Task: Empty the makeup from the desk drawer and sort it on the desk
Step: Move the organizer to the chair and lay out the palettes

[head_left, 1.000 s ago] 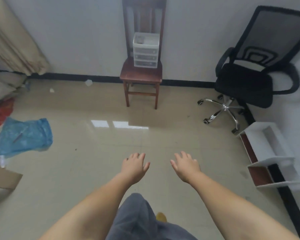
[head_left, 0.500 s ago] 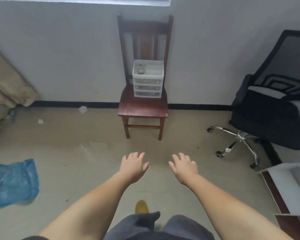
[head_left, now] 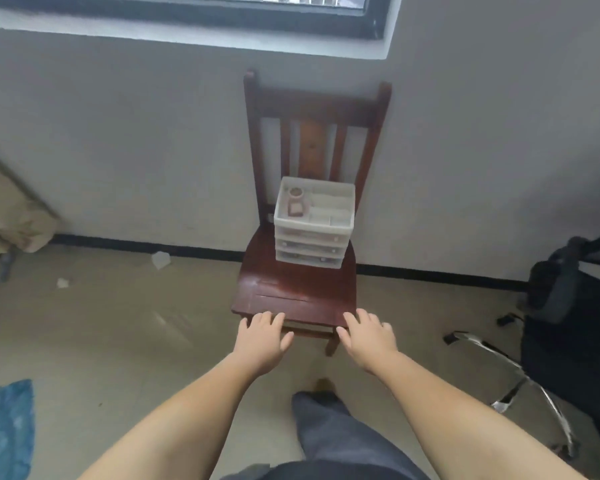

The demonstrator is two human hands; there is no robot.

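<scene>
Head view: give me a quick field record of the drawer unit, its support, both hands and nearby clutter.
drawer unit: white plastic desktop drawer unit, three drawers shut, small items in top tray
support: wooden chair against wall
left hand: empty, fingers extended, near seat front
right hand: empty, fingers extended, near seat front
clutter: office chair at right, blue plastic bag at left
</scene>
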